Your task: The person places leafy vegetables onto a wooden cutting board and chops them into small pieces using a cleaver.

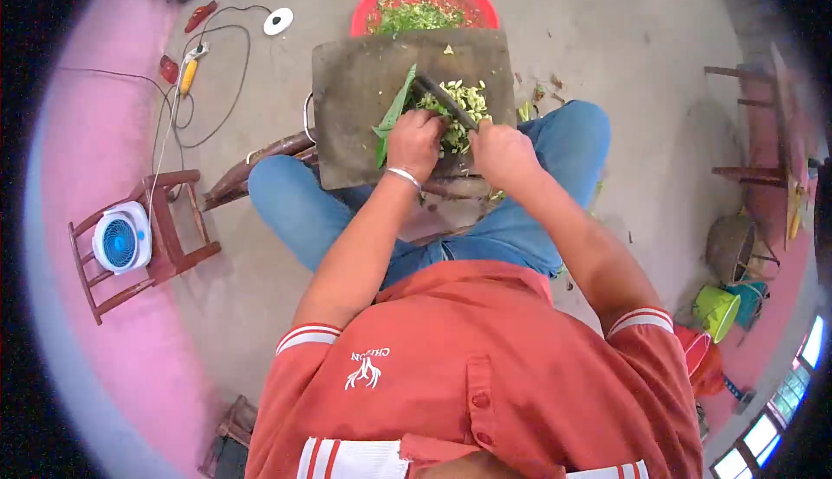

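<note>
A worn chopping board (351, 89) with a metal side handle lies before me between my knees. My left hand (416, 141) presses a bunch of green leaves (395, 111) onto the board, its fingertips curled and partly hidden. In my right hand (504, 154) is the handle of a knife, whose dark blade (445, 98) slants up and left beside the leaves, close to my left fingers. Chopped pale green pieces (469, 98) are heaped on the right side of the board, around the blade. Just past the board's far edge, a red basin (478, 7) holds chopped greens (419, 16).
On the left, a white-and-blue fan (120, 238) stands on a wooden chair (175, 238). Cables (247, 82) and a yellow corn cob (188, 77) lie on the floor. Plant scraps (539, 92) are scattered to the right. A green bucket (715, 313) stands at far right.
</note>
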### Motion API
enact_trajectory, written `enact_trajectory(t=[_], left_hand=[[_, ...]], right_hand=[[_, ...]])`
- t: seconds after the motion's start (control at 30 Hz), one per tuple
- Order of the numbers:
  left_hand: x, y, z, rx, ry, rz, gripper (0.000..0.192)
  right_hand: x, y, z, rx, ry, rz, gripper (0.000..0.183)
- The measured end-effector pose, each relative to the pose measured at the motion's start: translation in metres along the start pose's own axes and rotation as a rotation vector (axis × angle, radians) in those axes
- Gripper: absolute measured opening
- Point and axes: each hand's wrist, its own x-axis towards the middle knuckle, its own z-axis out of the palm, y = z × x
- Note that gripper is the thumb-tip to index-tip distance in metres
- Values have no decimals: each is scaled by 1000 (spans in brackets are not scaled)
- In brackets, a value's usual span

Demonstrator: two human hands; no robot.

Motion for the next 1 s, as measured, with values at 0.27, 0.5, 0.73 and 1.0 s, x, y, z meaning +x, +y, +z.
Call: enact_trajectory(t=[0.27,0.5,0.73,1.0], left_hand=[[1,7,0,-57,88,-134,5],[-7,1,2,-58,0,-95,17],[-12,2,3,-56,26,-70,25],[-13,3,2,-94,104,-176,11]], right_hand=[[-24,-8,-31,-36,-97,0,28],[-10,-3,0,-22,-55,28,26],[-12,-4,-13,-1,-54,31,28],[-23,-13,-21,-33,-119,16,27]])
